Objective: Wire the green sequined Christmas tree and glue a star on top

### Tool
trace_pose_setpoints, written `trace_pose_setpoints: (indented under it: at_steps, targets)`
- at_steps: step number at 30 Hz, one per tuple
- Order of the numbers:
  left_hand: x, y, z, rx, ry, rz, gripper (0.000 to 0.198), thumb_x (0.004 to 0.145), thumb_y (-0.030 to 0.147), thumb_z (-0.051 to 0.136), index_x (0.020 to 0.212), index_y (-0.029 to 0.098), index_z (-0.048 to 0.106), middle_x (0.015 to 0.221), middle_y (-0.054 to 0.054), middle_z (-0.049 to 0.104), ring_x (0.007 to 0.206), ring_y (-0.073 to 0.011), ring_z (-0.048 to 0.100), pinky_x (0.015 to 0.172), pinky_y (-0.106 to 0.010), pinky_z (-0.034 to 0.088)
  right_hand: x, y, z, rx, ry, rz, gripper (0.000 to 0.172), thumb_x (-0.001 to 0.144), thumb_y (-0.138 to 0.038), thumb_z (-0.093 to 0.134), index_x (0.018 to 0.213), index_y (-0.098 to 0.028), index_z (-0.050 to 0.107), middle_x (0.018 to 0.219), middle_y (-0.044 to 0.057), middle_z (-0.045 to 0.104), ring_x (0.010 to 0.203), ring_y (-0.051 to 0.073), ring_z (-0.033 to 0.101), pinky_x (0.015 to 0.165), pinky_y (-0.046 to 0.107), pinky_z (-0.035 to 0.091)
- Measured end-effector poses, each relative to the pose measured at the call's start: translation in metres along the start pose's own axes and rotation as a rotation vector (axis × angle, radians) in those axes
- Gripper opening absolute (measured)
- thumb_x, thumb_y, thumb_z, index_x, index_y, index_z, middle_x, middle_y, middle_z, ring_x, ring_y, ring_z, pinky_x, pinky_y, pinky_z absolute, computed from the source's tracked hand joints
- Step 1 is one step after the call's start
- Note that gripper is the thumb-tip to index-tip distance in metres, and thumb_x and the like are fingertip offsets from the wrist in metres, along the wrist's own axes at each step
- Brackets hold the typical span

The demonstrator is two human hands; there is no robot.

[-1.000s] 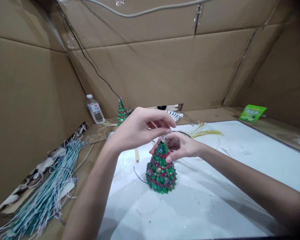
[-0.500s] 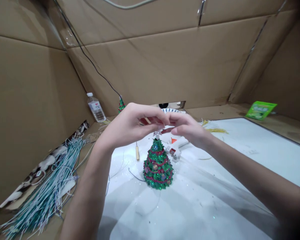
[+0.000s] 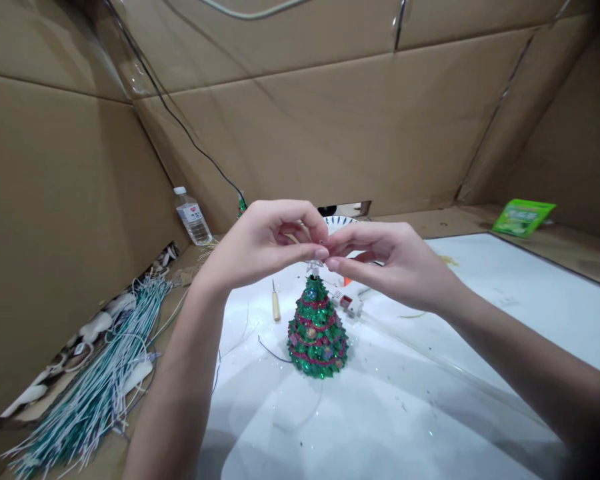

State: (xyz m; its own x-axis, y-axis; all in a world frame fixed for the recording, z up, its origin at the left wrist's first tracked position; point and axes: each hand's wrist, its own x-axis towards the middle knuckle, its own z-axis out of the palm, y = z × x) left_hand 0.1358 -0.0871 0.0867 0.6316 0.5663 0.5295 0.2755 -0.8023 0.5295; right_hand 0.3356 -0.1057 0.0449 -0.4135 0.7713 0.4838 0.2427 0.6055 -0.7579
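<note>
A small green Christmas tree with sparkling tinsel leaves, red garlands and little ornaments stands upright on the white table surface. At its tip is a clear star, its upper part covered by my fingers. Just above the star, my left hand pinches thumb and fingers together. My right hand comes from the other side, also pinched, its fingertips meeting the left ones. A tiny speck shows between the fingertips, too small to name.
A wooden-handled awl lies left of the tree, a white glue gun behind it on the right. Bundled green and white wires lie at left, near a water bottle. A green packet stands at far right.
My right hand has moved left and closed its fingers against those of my left hand. The left fingers have pinched tighter above the star. The tree stays in place.
</note>
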Motion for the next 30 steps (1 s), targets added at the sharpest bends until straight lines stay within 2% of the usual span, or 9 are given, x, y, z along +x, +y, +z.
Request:
trace_pose_setpoints:
  at_steps: [5, 9, 12, 18, 25, 30]
  targets:
    - [-0.001, -0.001, -0.001, -0.045, -0.022, -0.002, 0.010, 0.079, 0.023, 0.070, 0.082, 0.015, 0.066, 0.076, -0.002, 0.066, 0.071, -0.0100, 0.063, 0.063, -0.019, 0.053, -0.001, 0.002, 0.008, -0.019, 0.097, -0.047, 0.022, 0.080, -0.037, 0.069, 0.085, -0.015, 0.070, 0.076, 0.003, 0.068, 0.069, 0.013, 0.063, 0.055, 0.023, 0.051]
    - [-0.005, -0.001, -0.010, -0.031, -0.123, -0.065, 0.018, 0.075, 0.023, 0.073, 0.090, 0.015, 0.066, 0.084, -0.003, 0.069, 0.075, -0.0116, 0.066, 0.068, -0.020, 0.056, -0.002, 0.006, 0.014, 0.003, 0.165, -0.052, 0.022, 0.079, -0.038, 0.071, 0.082, -0.015, 0.070, 0.073, 0.003, 0.068, 0.066, 0.014, 0.063, 0.054, 0.024, 0.051]
    - [-0.008, 0.001, -0.015, -0.025, -0.162, -0.096, 0.016, 0.077, 0.020, 0.070, 0.091, 0.014, 0.068, 0.084, -0.004, 0.072, 0.076, -0.0120, 0.068, 0.068, -0.019, 0.057, -0.002, 0.005, 0.016, 0.018, 0.174, -0.063, 0.019, 0.078, -0.035, 0.072, 0.081, -0.015, 0.070, 0.073, 0.003, 0.068, 0.066, 0.013, 0.063, 0.054, 0.024, 0.051]
    - [-0.010, 0.004, -0.016, -0.016, -0.135, -0.090, 0.008, 0.078, 0.019, 0.068, 0.084, 0.014, 0.070, 0.077, -0.004, 0.072, 0.070, -0.0118, 0.068, 0.063, -0.018, 0.057, -0.001, -0.001, 0.013, -0.016, 0.127, -0.059, 0.015, 0.079, -0.029, 0.070, 0.081, -0.014, 0.071, 0.071, 0.003, 0.068, 0.064, 0.012, 0.062, 0.055, 0.024, 0.051]
    - [-0.009, 0.004, -0.015, 0.020, -0.126, -0.059, 0.008, 0.078, 0.017, 0.068, 0.085, 0.015, 0.072, 0.076, -0.002, 0.074, 0.070, -0.0097, 0.068, 0.062, -0.014, 0.054, -0.002, -0.001, 0.020, 0.010, 0.184, -0.038, 0.010, 0.078, -0.022, 0.069, 0.080, -0.013, 0.069, 0.069, 0.002, 0.067, 0.060, 0.011, 0.060, 0.053, 0.023, 0.050]
    - [-0.010, 0.003, -0.016, 0.062, -0.096, -0.040, 0.007, 0.077, 0.014, 0.068, 0.082, 0.017, 0.073, 0.073, -0.001, 0.073, 0.066, -0.0100, 0.067, 0.058, -0.016, 0.053, 0.002, 0.005, 0.028, 0.028, 0.218, -0.064, 0.007, 0.075, -0.020, 0.069, 0.076, -0.014, 0.065, 0.068, 0.001, 0.064, 0.060, 0.011, 0.060, 0.055, 0.025, 0.051]
